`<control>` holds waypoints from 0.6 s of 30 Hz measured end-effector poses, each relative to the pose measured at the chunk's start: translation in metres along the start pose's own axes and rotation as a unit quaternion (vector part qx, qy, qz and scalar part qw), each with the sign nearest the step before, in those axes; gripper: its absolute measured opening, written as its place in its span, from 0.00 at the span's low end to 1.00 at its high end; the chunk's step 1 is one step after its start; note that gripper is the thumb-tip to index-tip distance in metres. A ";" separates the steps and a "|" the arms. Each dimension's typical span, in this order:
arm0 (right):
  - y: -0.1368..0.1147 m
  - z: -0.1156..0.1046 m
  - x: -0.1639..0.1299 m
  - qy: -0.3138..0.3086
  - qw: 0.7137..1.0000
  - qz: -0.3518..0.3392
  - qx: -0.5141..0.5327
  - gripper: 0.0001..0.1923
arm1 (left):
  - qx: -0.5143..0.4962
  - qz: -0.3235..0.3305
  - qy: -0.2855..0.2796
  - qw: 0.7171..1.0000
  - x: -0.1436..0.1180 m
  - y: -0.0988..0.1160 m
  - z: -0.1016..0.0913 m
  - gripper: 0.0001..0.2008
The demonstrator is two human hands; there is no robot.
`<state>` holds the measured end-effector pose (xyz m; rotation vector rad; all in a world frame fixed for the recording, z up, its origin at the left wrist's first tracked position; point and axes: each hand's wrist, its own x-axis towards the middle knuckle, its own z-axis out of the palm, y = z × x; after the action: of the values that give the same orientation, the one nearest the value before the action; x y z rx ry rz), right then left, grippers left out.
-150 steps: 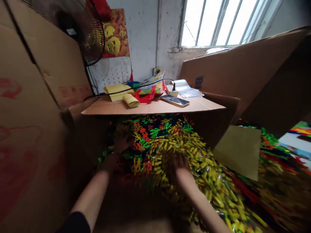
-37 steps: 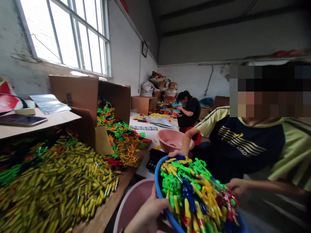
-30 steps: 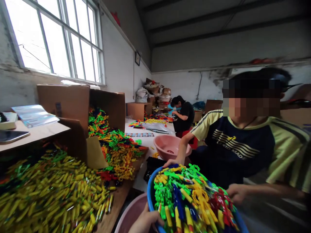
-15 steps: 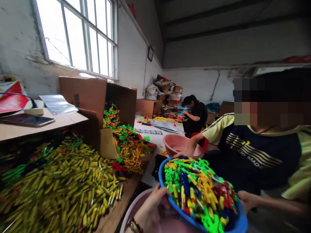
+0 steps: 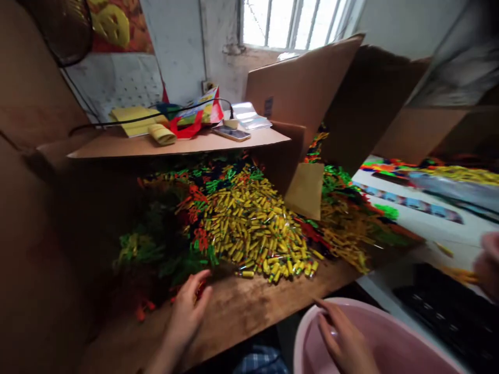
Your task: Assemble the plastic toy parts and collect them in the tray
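My left hand (image 5: 190, 305) reaches over the wooden worktop at the near edge of a dark heap of coloured plastic pieces. Its fingers and thumb are apart, and a bit of red plastic (image 5: 200, 291) shows between them; it does not look gripped. Just beyond lies a big pile of small yellow tube-shaped pieces (image 5: 257, 228) with clear ends. My right hand (image 5: 345, 337) is over the near-left rim of a pink basin (image 5: 390, 317), fingers stretched out, with nothing visible in it. Orange-red pieces (image 5: 199, 200) and green ones (image 5: 136, 249) lie left of the yellow pile.
A cardboard shelf (image 5: 187, 148) above the heap bears a phone (image 5: 232, 133), papers and a cable. An opened carton (image 5: 296, 93) stands behind. Yellow and green pieces (image 5: 346, 223) spill rightward. Another person's blurred hand (image 5: 489, 265) shows at the right edge, above a black object (image 5: 448, 301).
My view has swung left. The blue basin of coloured pieces, which one of my hands held by its rim, has left the view. Both my hands now show, apart from it.
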<state>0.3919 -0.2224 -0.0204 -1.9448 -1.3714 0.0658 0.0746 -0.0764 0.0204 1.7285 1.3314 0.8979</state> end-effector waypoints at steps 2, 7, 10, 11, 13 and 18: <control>-0.044 0.033 0.038 -0.073 0.990 -0.123 -0.009 0.17 | 0.126 0.036 0.098 0.987 -0.003 -0.035 -0.029 0.17; -0.118 0.116 0.096 -0.097 0.984 -0.048 -0.143 0.20 | 0.305 0.140 0.100 0.937 -0.026 -0.059 -0.024 0.14; -0.132 0.145 0.105 -0.104 0.981 -0.005 -0.166 0.19 | 0.370 0.131 0.103 0.914 -0.027 -0.052 -0.002 0.16; -0.133 0.149 0.106 -0.107 0.980 0.002 -0.169 0.17 | 0.386 0.122 0.111 0.908 -0.025 -0.051 0.003 0.17; -0.131 0.148 0.107 -0.114 0.980 0.003 -0.164 0.12 | 0.402 0.110 0.118 0.902 -0.020 -0.050 0.007 0.17; -0.117 0.124 0.095 -0.130 0.984 -0.070 -0.100 0.17 | 0.353 0.141 0.088 0.921 -0.015 -0.056 0.005 0.12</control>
<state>0.2857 -0.0592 -0.0069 -2.0522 -1.7431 0.1222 0.0509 -0.0827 -0.0327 2.4890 1.6885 0.7877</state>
